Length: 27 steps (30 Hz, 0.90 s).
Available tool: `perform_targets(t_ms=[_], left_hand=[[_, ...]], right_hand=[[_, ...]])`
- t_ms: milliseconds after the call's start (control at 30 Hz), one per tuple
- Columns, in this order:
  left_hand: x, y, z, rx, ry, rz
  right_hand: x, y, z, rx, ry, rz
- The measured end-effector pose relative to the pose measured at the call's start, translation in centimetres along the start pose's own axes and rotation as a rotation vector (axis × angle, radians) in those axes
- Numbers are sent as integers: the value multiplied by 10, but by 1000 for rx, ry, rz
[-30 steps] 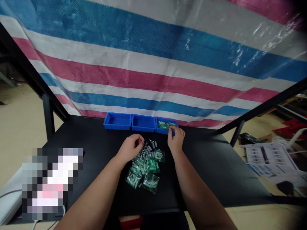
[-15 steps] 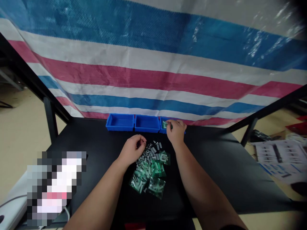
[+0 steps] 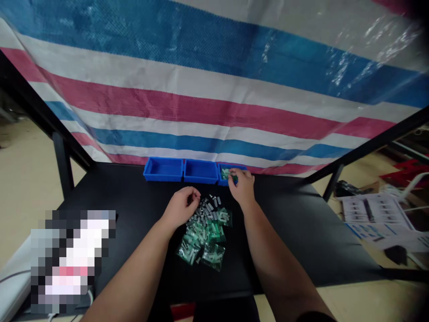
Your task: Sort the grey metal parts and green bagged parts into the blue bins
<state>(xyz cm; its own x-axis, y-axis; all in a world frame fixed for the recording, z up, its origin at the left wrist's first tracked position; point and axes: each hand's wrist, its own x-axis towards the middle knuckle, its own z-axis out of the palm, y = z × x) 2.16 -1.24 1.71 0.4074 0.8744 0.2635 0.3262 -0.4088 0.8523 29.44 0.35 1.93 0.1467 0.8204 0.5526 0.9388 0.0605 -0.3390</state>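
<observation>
My left hand [image 3: 183,205] is at the upper left edge of a pile of small grey parts [image 3: 205,210], its fingers curled together; whatever they hold is too small to name. Over the right blue bin [image 3: 224,180] is my right hand [image 3: 242,184], fingers bent down into it around something green that I cannot make out. Small green bags with pale pieces show inside that bin. Nearer to me, several clear green bags [image 3: 213,256] of pale parts lie against the grey pile.
The middle blue bin [image 3: 201,172] and left blue bin [image 3: 164,171] stand in the same row on the black table [image 3: 127,192]. Behind them hangs a striped sheet [image 3: 201,107]. A pixelated object [image 3: 77,259] lies at left; printed sheets [image 3: 375,214] are at right.
The whole view has shifted slightly, moving the bins and pile left in the picture. My right hand's fingers have spread a little over the right bin. My left hand stays beside the pile.
</observation>
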Motion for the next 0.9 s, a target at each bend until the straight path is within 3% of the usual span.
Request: perform_targets(t_ms=[300,433,500,600,667,767,900], left_hand=[[-1,0,-1,-1,7,18],[-1,1,0,3,11,23],[-2,1,0,8,12,24],[-2,1,-1,19,-4,30],[-2,0,-2,25,-7,28],[-2,-2,-2,30,2,16],[-1,-3,-3,28,-2,1]], right_hand=[[-1,0,-6,-29,-74,-7],[-2,-6,-32,60,-37,-71],[-7,-7,-51,167,-177,-94],[-18,-6,-66,277,-646,-101],[-25,-3,-63,267,-866,-68],[-29,1,-52,257,-995,2],[-25,6,-50,332,-1007,-17]])
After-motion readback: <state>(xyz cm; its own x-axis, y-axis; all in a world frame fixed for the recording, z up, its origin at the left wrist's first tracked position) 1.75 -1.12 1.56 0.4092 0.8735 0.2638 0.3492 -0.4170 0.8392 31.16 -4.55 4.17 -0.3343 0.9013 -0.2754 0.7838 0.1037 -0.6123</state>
